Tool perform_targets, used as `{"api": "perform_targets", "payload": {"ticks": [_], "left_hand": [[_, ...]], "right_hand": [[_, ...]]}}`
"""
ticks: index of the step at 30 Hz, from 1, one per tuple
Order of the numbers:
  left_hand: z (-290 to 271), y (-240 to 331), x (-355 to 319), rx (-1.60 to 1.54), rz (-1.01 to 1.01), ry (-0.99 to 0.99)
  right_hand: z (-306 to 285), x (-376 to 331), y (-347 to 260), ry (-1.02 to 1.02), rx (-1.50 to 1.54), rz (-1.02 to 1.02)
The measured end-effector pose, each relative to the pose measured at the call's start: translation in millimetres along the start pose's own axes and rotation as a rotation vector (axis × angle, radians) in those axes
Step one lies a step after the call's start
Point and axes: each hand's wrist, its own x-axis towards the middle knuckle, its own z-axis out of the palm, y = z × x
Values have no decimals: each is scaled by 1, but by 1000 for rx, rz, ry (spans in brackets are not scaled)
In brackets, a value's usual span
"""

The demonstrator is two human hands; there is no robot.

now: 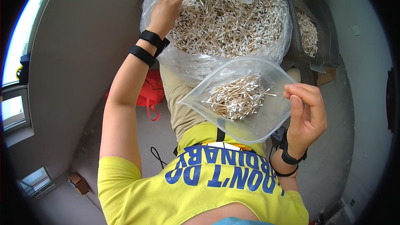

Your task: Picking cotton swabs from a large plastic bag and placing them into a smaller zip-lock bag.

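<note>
My left hand [166, 11] is closed at the left side of a large clear plastic bag [183, 64] full of loose cotton swabs [229, 25]. Its fingertips are turned away from view, so what they grip is hidden. Nearer to me, a smaller translucent zip bag [266, 127] gapes wide, with a pile of cotton swabs [237, 100] inside. My right hand [307, 110] pinches this bag's right edge between thumb and fingers. One swab in the bag sticks out of the pile toward that hand.
A dark grey plastic bin [329, 37] with more cotton swabs stands at the far right, beside a cardboard box [326, 76]. On the floor at the left lies a red bag [152, 89]. A small brown box [78, 183] sits by the left wall.
</note>
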Motion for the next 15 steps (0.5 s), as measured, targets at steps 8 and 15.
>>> {"api": "perform_targets", "payload": {"ticks": [8, 15], "left_hand": [[-74, 22, 4, -696, -127, 1], [-99, 23, 2, -1263, -168, -137]], "right_hand": [[2, 7, 0, -18, -2, -32], [-1, 4, 1, -22, -4, -34]]}}
